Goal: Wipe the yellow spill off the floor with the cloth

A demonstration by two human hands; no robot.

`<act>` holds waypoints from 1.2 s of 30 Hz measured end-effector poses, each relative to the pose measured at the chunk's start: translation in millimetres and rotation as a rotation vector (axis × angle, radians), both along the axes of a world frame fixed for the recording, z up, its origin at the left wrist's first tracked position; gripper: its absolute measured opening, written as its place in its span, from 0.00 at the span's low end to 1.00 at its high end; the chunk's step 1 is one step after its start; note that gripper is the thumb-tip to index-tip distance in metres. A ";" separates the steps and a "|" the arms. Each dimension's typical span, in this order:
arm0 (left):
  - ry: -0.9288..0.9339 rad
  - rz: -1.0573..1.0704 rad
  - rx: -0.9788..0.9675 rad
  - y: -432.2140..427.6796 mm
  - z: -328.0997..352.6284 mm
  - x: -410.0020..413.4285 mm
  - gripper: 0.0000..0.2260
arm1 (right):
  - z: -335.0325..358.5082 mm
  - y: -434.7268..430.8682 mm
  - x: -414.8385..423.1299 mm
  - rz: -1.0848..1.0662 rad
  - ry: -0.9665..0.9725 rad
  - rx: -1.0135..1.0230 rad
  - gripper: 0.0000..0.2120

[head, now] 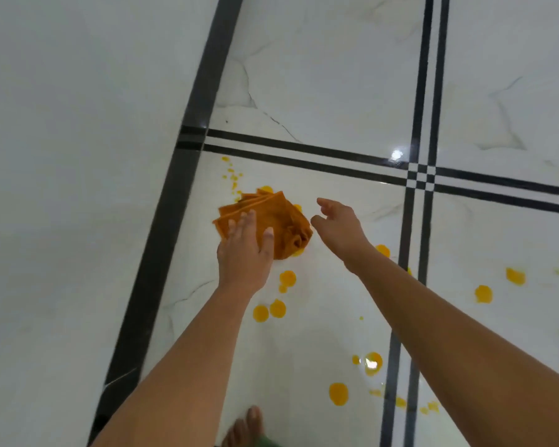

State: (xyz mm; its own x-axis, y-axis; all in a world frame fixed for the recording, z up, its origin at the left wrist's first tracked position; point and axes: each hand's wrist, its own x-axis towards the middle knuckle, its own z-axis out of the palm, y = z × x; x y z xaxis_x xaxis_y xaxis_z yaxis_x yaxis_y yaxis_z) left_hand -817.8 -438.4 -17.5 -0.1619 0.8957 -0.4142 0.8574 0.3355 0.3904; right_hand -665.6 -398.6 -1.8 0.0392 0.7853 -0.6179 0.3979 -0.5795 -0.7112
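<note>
The orange cloth [284, 217] lies crumpled on the floor [320, 91] among yellow spill drops [287, 278]. It looks soft and light. The left hand [244, 250] is flat over it and the right hand [336, 224] is beside it, both grips wide and holding nothing. I would pinch its bunched right side.

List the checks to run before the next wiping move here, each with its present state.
1. Cloth placed on the yellow spill: ok, it lies bunched over some drops.
2. Left hand on the cloth: cannot tell; straight fingers over its near edge, contact blurred.
3. Right hand holding the cloth: not ok; open beside it, holding nothing.
4. Spill wiped: not ok; many drops show nearer the person and to the right.
5. Bare foot clear of drops: ok.
</note>
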 end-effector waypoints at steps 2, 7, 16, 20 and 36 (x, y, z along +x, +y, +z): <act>0.071 -0.106 -0.023 15.9 -45.7 5.3 0.27 | -39.3 17.9 -0.1 0.192 -0.160 0.068 0.24; 0.264 -0.141 0.002 48.0 -116.6 5.9 0.34 | -99.5 58.8 -2.4 0.578 -0.554 0.271 0.26; 0.325 -0.091 0.098 129.1 -125.8 -40.8 0.37 | -126.0 65.5 5.1 0.714 -0.656 0.317 0.27; 0.392 -0.382 0.194 92.3 -130.9 -36.2 0.37 | -126.0 66.3 10.6 0.729 -0.639 0.330 0.28; 0.327 -0.287 0.149 176.6 -129.0 -37.0 0.36 | -136.6 93.9 19.5 0.724 -0.788 0.373 0.29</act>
State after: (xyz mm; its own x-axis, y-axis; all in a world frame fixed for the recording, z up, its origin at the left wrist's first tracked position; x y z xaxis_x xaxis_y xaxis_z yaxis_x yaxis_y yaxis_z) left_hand -854.9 -261.8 -146.5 0.0001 0.9693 -0.2460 0.9936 0.0277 0.1094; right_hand -646.1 -304.7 -138.4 -0.2244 0.9116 -0.3444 0.9670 0.1646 -0.1943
